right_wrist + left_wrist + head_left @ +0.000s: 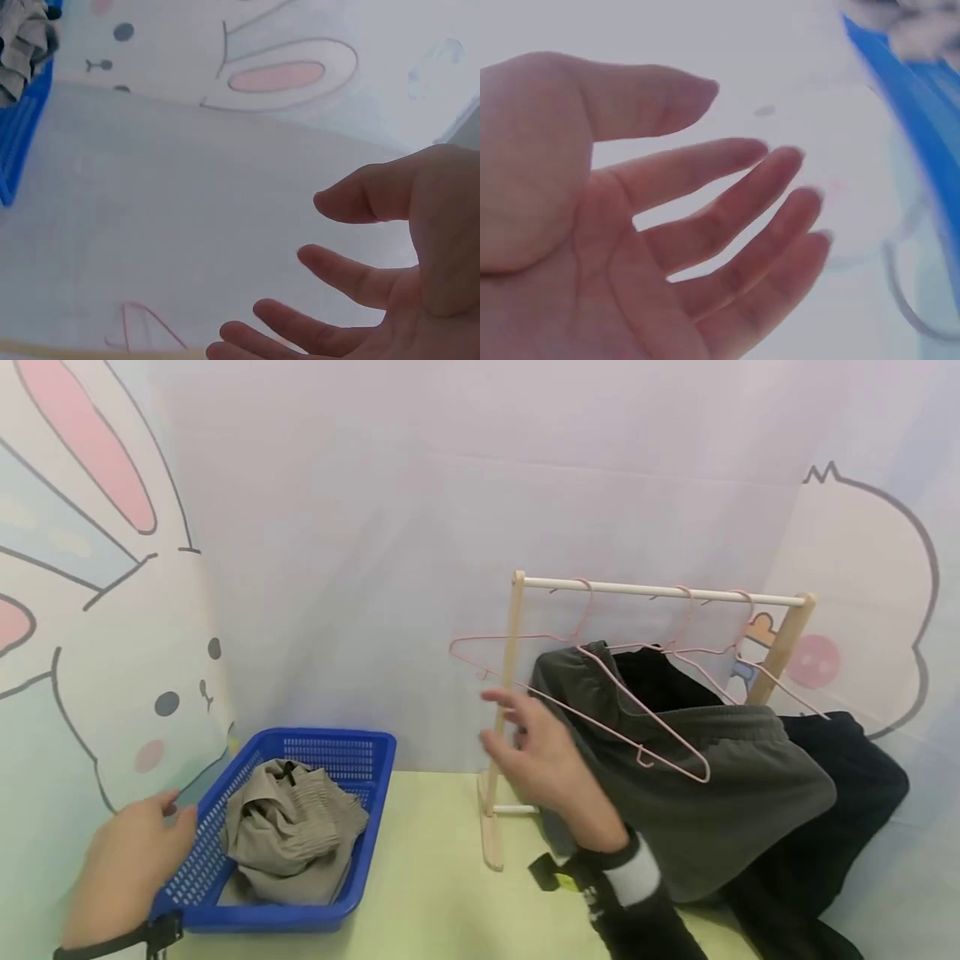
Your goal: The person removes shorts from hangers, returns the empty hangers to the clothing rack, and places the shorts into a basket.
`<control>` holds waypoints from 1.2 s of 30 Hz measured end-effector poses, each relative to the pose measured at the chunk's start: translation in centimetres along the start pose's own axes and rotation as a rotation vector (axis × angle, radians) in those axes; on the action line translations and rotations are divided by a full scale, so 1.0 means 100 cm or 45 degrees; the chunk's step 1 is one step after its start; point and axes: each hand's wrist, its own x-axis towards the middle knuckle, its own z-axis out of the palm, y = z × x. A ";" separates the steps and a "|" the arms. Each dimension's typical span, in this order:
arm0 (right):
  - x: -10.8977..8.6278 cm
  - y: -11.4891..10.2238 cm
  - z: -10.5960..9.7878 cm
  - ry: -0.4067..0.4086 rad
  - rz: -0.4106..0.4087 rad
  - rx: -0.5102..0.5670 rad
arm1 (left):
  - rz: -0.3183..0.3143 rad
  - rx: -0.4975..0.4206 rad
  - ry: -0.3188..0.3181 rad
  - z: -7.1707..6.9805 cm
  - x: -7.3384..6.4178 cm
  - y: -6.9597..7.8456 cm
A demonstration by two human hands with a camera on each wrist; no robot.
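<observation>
Near the left edge of the tabletop [435, 860], a blue basket [262, 918] has a crumpled tan cloth [292, 835] in it. The left hand [131, 860] is just beside the basket's left edge, fingers apart, holding nothing. Toward the right edge is a rack [626, 587]. Gray shorts [712, 793] and black clothes [847, 793] already hang there, so the hanging looks mostly done. One pink hanger [585, 720] is bare, and the tan cloth seems left to hang. The right hand [543, 756] is by the rack's left post, thumb and fingers apart, with nothing in it.
</observation>
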 end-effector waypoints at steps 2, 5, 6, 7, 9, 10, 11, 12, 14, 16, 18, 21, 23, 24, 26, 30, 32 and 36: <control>-0.010 0.012 -0.026 0.101 -0.021 0.059 | 0.092 -0.005 0.166 0.005 -0.004 0.024; -0.028 0.032 -0.063 0.285 -0.042 0.055 | 0.240 -0.049 0.350 0.017 -0.012 0.066; -0.034 0.039 -0.074 0.352 -0.043 0.024 | 0.259 -0.075 0.364 0.021 -0.014 0.080; -0.041 0.045 -0.084 0.425 -0.040 -0.009 | 0.265 -0.089 0.363 0.024 -0.016 0.095; -0.053 0.060 -0.101 0.563 -0.019 -0.079 | 0.262 -0.137 0.341 0.030 -0.021 0.124; -0.059 0.067 -0.109 0.625 -0.001 -0.123 | 0.265 -0.172 0.339 0.033 -0.023 0.137; -0.065 0.074 -0.117 0.683 0.017 -0.166 | 0.262 -0.207 0.329 0.036 -0.025 0.150; -0.071 0.082 -0.124 0.740 0.040 -0.205 | 0.261 -0.244 0.310 0.039 -0.027 0.163; -0.081 0.097 -0.137 0.846 0.075 -0.279 | 0.304 -0.324 0.317 0.047 -0.029 0.184; -0.090 0.113 -0.149 0.951 0.091 -0.348 | 0.332 -0.390 0.306 0.057 -0.029 0.204; -0.097 0.127 -0.160 1.034 0.085 -0.380 | 0.339 -0.449 0.287 0.068 -0.027 0.221; -0.105 0.144 -0.174 1.099 0.067 -0.410 | 0.333 -0.526 0.263 0.085 -0.023 0.244; -0.107 0.155 -0.179 1.086 0.068 -0.421 | 0.332 -0.571 0.245 0.098 -0.017 0.254; -0.109 0.159 -0.181 1.071 0.079 -0.428 | 0.330 -0.586 0.232 0.105 -0.014 0.258; -0.111 0.167 -0.184 1.037 0.078 -0.453 | 0.324 -0.599 0.195 0.117 -0.009 0.265; -0.118 0.178 -0.186 0.962 0.087 -0.496 | 0.313 -0.607 0.136 0.140 0.004 0.274; -0.119 0.182 -0.186 0.938 0.090 -0.515 | 0.314 -0.615 0.121 0.152 0.011 0.279; -0.116 0.186 -0.187 0.917 0.130 -0.531 | 0.324 -0.646 0.099 0.177 0.028 0.286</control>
